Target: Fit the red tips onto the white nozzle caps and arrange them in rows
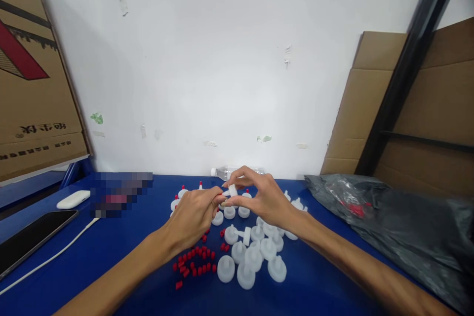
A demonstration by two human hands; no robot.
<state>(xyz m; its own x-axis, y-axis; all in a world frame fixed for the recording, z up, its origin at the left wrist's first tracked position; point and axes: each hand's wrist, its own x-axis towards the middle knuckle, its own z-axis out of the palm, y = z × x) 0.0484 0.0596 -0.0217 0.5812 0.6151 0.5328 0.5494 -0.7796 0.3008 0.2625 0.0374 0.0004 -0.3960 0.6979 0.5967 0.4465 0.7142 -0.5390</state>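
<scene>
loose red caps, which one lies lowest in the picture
The red cap at the group's bottom left, below and slightly apart from every other loose one.

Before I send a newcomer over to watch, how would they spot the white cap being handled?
Find the blue table below the white wall. Over the scattered white caps there, the left hand and right hand meet. Between them is the held white cap; its neighbours sit or lie loose, and it alone is visibly held.

We note the left forearm [129,267] and right forearm [344,251] converging ahead. The left hand [195,211] forms a pinch; the right hand [268,197] faces it, thumb [240,201] and index finger [235,176] curved.
</scene>
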